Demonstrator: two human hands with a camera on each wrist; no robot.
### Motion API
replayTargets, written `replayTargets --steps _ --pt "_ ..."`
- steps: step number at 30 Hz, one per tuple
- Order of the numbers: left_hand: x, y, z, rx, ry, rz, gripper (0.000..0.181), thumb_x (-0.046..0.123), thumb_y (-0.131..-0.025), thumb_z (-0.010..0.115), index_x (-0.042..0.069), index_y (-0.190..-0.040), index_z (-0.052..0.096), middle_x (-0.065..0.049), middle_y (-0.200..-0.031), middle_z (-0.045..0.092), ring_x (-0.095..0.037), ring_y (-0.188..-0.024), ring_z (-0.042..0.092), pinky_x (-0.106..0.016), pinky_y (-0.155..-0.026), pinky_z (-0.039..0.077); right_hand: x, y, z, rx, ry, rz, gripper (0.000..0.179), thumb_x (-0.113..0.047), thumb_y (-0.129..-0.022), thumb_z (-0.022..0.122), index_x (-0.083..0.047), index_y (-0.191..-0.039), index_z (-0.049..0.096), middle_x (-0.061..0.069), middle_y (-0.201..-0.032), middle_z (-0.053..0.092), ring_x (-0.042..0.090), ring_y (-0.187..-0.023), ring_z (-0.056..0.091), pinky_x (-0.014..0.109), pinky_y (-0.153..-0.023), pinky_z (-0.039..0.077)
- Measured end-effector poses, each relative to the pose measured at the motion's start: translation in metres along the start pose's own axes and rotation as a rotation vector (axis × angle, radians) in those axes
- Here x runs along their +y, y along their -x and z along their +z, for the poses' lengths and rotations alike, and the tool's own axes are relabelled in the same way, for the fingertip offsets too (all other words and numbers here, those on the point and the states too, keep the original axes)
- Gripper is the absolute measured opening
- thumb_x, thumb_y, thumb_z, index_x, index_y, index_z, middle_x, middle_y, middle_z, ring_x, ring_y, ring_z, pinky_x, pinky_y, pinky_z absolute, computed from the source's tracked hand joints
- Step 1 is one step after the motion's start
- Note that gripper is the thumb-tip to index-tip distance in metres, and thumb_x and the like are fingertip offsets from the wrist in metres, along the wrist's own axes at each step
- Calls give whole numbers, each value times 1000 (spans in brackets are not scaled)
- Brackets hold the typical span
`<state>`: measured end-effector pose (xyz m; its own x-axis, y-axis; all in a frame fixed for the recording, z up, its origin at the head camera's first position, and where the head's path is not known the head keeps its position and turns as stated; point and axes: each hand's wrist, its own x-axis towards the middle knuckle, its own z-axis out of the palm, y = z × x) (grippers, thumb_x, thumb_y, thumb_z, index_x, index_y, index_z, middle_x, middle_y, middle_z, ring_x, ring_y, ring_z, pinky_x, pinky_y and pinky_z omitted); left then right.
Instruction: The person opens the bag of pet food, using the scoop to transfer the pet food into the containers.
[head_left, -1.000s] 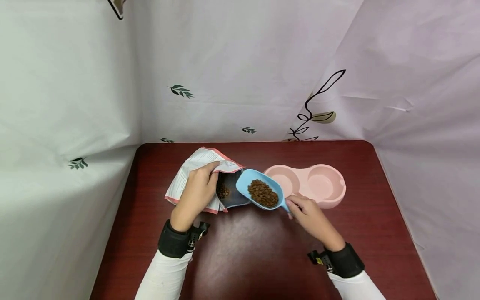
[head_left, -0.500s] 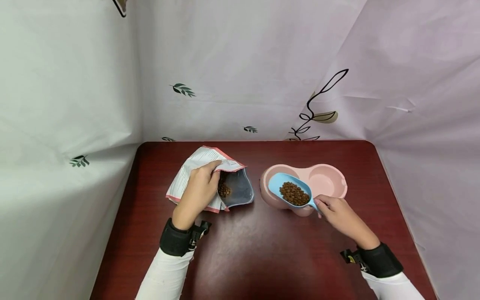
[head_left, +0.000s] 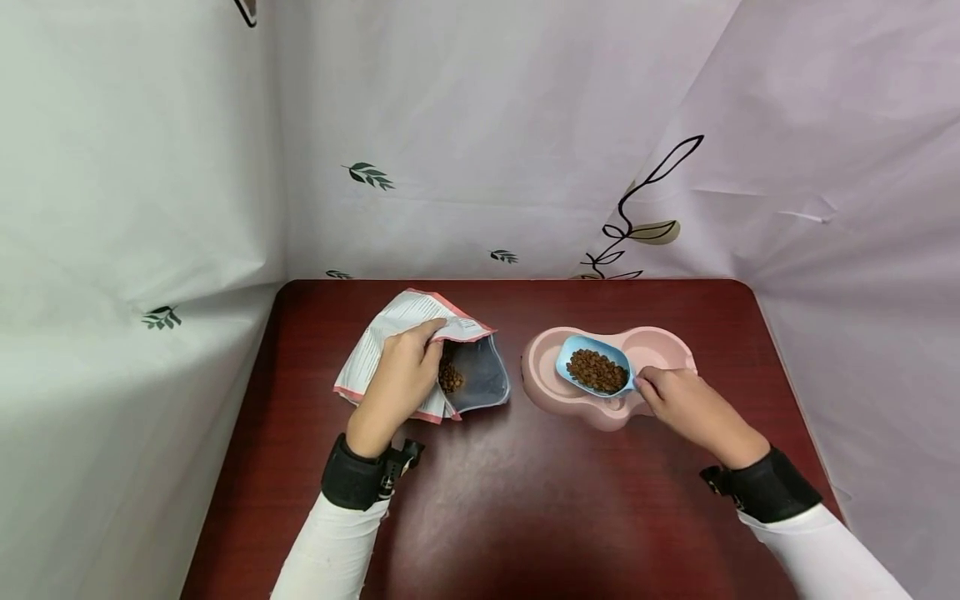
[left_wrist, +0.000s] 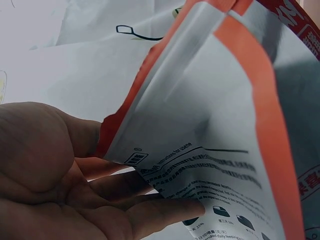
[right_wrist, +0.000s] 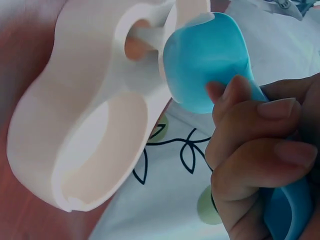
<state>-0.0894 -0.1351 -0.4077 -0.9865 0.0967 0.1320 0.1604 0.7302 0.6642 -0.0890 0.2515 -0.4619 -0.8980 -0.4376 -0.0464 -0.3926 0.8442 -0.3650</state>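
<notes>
"Blue scoop (head_left: pixel 577 346) is travelling rightward since a moment ago, now lying over the pink double bowl (head_left: pixel 651 346), at the basin nearer the open bag (head_left: pixel 393 323)."

"Full?"

"It's carrying a heap of brown kibble (head_left: pixel 597 372); whether it's touching the bowl, I can't tell. That right hand (head_left: pixel 690 406) is curling its fingers round the handle (right_wrist: pixel 302 200); the left hand (head_left: pixel 401 375) is pinching the bag's mouth between thumb and fingers."

"Right wrist view's showing the scoop's smooth outer side; left wrist view, printed instructions. Only the head view's showing kibble."

"Bag and bowl are resting on a glossy reddish table (head_left: pixel 480 508), leaf-patterned cloth (head_left: pixel 480 125) hanging behind."
</notes>
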Motion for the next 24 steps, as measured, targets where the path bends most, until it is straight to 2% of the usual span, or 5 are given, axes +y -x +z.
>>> replayTargets --steps 3,7,15,20,24 --pt "0 0 0 -4 -1 -4 34 9 -97 52 4 -129 63 -17 -108 71 -16 -52 36 -33 -56 40 0 -5 0 6 49 -13 21 -15 -98 53 -8 -79 62 -4 -61 48 10 -54 44 32 -53 41" --pt "0 -1 1 -6 -3 -6 34 9 -97 51 5 -129 63 -13 -80 66 -14 -48 30 -32 -50 35 -2 -8 0 8 92 -8 26 -17 -98 54 -13 -73 59 -4 -59 46 10 -52 43 31 -49 39" --pt "1 -1 0 -2 -6 7 34 9 -97 52 4 -128 63 -16 -111 70 -16 -51 35 -33 -55 40 -8 -6 -1 64 245 -15 27 -18 -95 56 -12 -69 49 2 -54 45 20 -45 46 44 -37 41" --pt "1 0 0 -5 4 1 34 9 -97 52 4 -129 63 -16 -105 71 -15 -49 33 -32 -52 37 -10 -4 -2 74 307 -26 21 -16 -92 60 -6 -75 52 7 -56 50 27 -44 49 48 -36 43" --pt "1 0 1 -13 8 -5 34 9 -98 51 4 -130 62 -12 -82 67 -13 -46 29 -31 -48 33 -10 -1 -3 105 342 -54 17 -12 -89 62 -3 -76 54 7 -58 50 26 -43 48 48 -35 44"
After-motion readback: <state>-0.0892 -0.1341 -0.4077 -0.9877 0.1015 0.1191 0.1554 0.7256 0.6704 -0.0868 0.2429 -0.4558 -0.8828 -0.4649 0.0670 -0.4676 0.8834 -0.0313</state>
